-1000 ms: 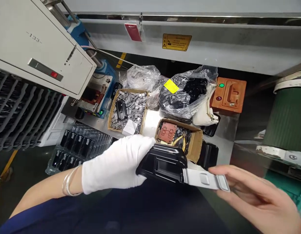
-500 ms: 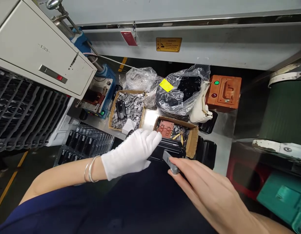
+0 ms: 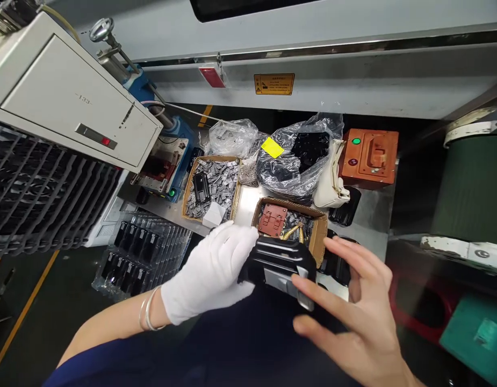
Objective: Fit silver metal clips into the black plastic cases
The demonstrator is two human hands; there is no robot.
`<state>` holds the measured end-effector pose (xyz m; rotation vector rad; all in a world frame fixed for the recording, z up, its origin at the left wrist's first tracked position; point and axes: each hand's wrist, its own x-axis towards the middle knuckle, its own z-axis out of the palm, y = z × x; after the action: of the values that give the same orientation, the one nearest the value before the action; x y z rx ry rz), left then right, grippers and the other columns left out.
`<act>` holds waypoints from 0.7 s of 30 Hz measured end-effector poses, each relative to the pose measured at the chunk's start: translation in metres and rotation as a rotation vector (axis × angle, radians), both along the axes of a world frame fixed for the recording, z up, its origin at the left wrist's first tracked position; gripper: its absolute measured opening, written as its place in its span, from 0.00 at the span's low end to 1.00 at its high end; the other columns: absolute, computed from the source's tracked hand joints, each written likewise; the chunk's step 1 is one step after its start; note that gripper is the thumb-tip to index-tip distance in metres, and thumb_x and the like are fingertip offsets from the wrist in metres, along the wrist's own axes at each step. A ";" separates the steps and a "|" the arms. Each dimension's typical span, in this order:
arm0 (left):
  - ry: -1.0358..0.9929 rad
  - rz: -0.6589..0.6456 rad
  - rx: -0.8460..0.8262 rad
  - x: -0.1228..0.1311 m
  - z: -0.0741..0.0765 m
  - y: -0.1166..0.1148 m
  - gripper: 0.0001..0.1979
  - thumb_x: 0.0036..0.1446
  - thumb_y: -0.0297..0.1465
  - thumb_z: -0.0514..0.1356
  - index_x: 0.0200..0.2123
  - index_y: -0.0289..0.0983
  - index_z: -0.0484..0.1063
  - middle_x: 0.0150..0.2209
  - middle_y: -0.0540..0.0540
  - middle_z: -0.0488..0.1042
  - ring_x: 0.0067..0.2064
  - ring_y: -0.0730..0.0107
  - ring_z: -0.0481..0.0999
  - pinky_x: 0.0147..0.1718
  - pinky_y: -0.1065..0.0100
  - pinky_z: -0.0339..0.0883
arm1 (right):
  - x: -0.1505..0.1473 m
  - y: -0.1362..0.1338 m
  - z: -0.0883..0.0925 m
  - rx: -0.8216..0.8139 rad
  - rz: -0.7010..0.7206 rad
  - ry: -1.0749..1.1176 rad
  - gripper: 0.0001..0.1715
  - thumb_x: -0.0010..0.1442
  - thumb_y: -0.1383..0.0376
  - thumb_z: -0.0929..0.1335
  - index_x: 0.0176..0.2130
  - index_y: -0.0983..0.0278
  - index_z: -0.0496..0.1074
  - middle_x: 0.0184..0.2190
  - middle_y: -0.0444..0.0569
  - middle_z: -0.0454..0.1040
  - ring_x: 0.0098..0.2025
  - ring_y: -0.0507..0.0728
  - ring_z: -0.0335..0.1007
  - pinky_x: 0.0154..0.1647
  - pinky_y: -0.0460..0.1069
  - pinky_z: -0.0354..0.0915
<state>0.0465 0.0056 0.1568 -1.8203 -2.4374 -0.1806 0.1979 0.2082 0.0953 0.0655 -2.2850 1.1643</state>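
My left hand [image 3: 208, 271], in a white glove with bangles on the wrist above it, is shut on a black plastic case [image 3: 276, 263]. A grey strap [image 3: 302, 287] lies folded against the case's near side. My bare right hand [image 3: 345, 306] hovers beside the case with its fingers spread, and the index finger rests on the strap. Just beyond the case is a cardboard box [image 3: 319, 236] holding a reddish-brown plate [image 3: 272, 219] and brass-coloured pieces [image 3: 292, 232]. The underside of the case is hidden.
A metal bench carries a box of grey metal clips [image 3: 211, 185], plastic bags [image 3: 296, 158], a white bag [image 3: 331, 177], an orange box [image 3: 369, 158] and black cases [image 3: 345, 204]. A clear tray of black parts [image 3: 143, 252] sits at left, beneath a grey cabinet [image 3: 71, 97].
The grey strap has gone from sticking out to the right to folded against the case. My right hand has let go of its end and spread its fingers. The view has shifted slightly.
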 end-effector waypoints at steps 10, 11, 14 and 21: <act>0.297 0.016 0.060 0.002 -0.007 -0.009 0.29 0.60 0.31 0.66 0.60 0.24 0.65 0.47 0.31 0.82 0.51 0.48 0.82 0.58 0.48 0.77 | -0.004 -0.023 0.008 -0.260 -0.104 -0.135 0.09 0.77 0.55 0.68 0.47 0.56 0.74 0.44 0.44 0.83 0.45 0.55 0.84 0.53 0.42 0.76; 0.304 -0.001 0.043 0.001 -0.005 -0.008 0.26 0.61 0.32 0.64 0.59 0.24 0.66 0.47 0.31 0.82 0.51 0.49 0.81 0.59 0.49 0.76 | -0.004 -0.021 0.008 -0.228 -0.112 -0.127 0.08 0.77 0.57 0.67 0.45 0.56 0.73 0.44 0.44 0.83 0.45 0.56 0.84 0.54 0.44 0.77; 0.325 -0.084 -0.005 -0.002 0.006 -0.005 0.18 0.67 0.31 0.57 0.55 0.24 0.69 0.48 0.32 0.82 0.52 0.50 0.81 0.59 0.51 0.74 | -0.001 -0.018 0.009 -0.170 -0.106 -0.145 0.10 0.77 0.54 0.66 0.46 0.56 0.73 0.45 0.45 0.84 0.49 0.60 0.83 0.56 0.49 0.76; 0.279 -0.147 -0.088 -0.001 0.025 -0.001 0.12 0.71 0.21 0.52 0.54 0.27 0.70 0.49 0.39 0.81 0.52 0.56 0.78 0.59 0.54 0.71 | 0.014 -0.021 0.016 -0.245 -0.058 -0.180 0.10 0.78 0.54 0.67 0.48 0.56 0.74 0.39 0.39 0.84 0.38 0.52 0.84 0.47 0.38 0.76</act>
<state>0.0457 0.0042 0.1815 -1.9138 -2.1560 0.1628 0.2115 0.1867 0.1117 -0.2053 -2.2591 1.4612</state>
